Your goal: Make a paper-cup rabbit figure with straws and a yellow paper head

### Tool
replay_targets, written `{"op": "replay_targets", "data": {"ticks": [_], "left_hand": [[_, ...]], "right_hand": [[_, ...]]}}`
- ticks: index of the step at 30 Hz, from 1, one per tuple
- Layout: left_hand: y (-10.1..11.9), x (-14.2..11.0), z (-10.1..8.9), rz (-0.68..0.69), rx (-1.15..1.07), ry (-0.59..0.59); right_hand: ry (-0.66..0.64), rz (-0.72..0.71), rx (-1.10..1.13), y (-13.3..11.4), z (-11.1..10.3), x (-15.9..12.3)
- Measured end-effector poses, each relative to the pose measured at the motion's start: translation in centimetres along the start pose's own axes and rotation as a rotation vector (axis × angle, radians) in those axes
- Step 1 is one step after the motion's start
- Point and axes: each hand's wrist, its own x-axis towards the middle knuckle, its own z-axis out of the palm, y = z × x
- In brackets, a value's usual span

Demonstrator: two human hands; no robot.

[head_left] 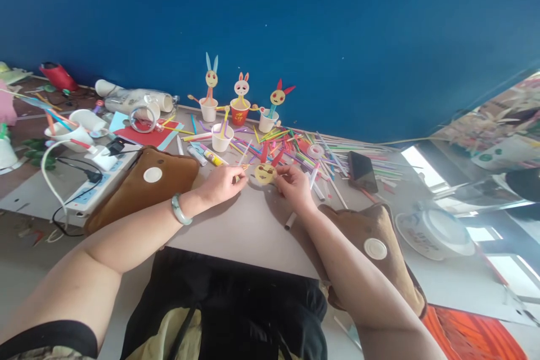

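Observation:
My right hand (294, 187) pinches the right edge of a round, pale yellow paper rabbit face (265, 175), which has drawn eyes, a mouth and two red ears (277, 158). Just left of the face, my left hand (224, 184) has its thumb and fingertips pressed together; whatever is between them is too small to name. Beyond my hands stands a white paper cup (222, 138) with bent yellow and purple straws and no face on it. Behind it are rabbit figures in cups: one with blue ears (211, 79), one with pink ears (242, 88), one with red ears (277, 97).
Coloured straws (291, 146) are strewn across the table, with a glue stick (214, 158), a tape roll (314, 151) and a phone (363, 172). Brown cushions lie at left (169, 185) and right (358, 228). A power strip (90, 194) with cables sits far left, a clear-lidded container (439, 233) at right.

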Motion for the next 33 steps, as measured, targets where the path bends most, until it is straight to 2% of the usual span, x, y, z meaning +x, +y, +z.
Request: {"op": "replay_targets", "data": {"ticks": [5, 8, 12, 16, 19, 21, 25, 28, 30, 33], "left_hand": [[0.5, 0.7, -1.8, 0.053, -0.254, 0.341], [0.9, 1.6, -3.1, 0.013, -0.303, 0.536], [1.0, 3.4, -4.7, -0.076, -0.4, 0.592], [1.0, 5.2, -5.8, -0.168, -0.497, 0.525], [1.2, 5.4, -5.7, -0.213, -0.468, 0.346], [1.5, 4.7, -5.1, -0.184, -0.375, 0.213], [2.7, 2.1, -2.9, 0.042, 0.029, 0.037], [4.2, 0.6, -1.4, 0.277, 0.461, 0.016], [5.2, 0.2, -0.7, 0.357, 0.645, -0.007], [6.0, 0.6, 0.0, 0.399, 0.776, -0.039]], "right_hand": [[0.041, 0.031, 0.046, 0.0, -0.1, 0.3], [0.054, 0.034, 0.08, -0.2, -0.3, 0.5], [0.069, 0.015, 0.117, -0.1, -0.3, 0.6], [0.086, -0.016, 0.129, 0.4, -0.2, 0.9], [0.114, -0.052, 0.135, 0.6, -0.2, 1.2], [0.126, -0.065, 0.143, 0.6, -0.2, 1.2], [0.123, -0.075, 0.145, 0.2, 0.0, 0.9], [0.106, -0.114, 0.113, 0.0, 0.4, 0.3], [0.109, -0.169, 0.075, -0.1, 0.7, -0.1], [0.131, -0.232, 0.025, -0.1, 1.2, -0.5]]}}
